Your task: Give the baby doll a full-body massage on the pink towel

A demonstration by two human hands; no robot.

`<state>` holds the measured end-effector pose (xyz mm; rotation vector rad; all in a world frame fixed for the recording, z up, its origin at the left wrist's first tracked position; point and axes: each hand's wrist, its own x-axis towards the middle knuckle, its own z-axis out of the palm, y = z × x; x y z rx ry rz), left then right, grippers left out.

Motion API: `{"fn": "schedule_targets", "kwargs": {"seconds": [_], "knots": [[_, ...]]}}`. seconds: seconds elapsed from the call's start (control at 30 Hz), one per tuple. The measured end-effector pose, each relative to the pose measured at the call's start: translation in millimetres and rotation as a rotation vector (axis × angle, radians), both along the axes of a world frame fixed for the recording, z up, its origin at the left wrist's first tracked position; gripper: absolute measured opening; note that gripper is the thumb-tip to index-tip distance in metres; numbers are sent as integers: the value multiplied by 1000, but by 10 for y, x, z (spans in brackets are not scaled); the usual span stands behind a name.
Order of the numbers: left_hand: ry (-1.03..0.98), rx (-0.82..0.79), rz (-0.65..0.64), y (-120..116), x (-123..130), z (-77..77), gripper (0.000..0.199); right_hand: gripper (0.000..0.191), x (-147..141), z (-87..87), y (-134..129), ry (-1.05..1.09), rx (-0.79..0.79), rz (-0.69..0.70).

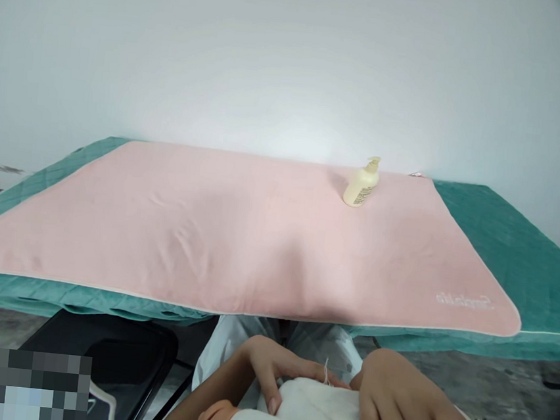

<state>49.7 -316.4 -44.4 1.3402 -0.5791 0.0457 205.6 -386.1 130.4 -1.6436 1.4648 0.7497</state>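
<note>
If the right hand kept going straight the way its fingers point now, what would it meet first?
The right hand rests on the white cloth bundle, fingers pointing down and toward the person. Going on, it would probably only slide further along that bundle; depth past the picture's lower edge is unclear.

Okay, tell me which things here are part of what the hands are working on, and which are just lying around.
In hand:
left hand resting on the white bundle
right hand resting on the same bundle

Lying about:
pump bottle standing on the pink towel
green cover under the towel
black chair below the table edge
</note>
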Motion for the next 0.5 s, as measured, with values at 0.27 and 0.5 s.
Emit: {"fn": "schedule_targets", "kwargs": {"seconds": [0.27, 0.5], "knots": [[-51, 10, 35, 0, 8, -11, 121, 45, 93, -64, 519, -192, -521, -469], [-59, -6, 53, 1, 6, 26, 115, 38, 84, -281, 636, -409, -903, -658]]}}
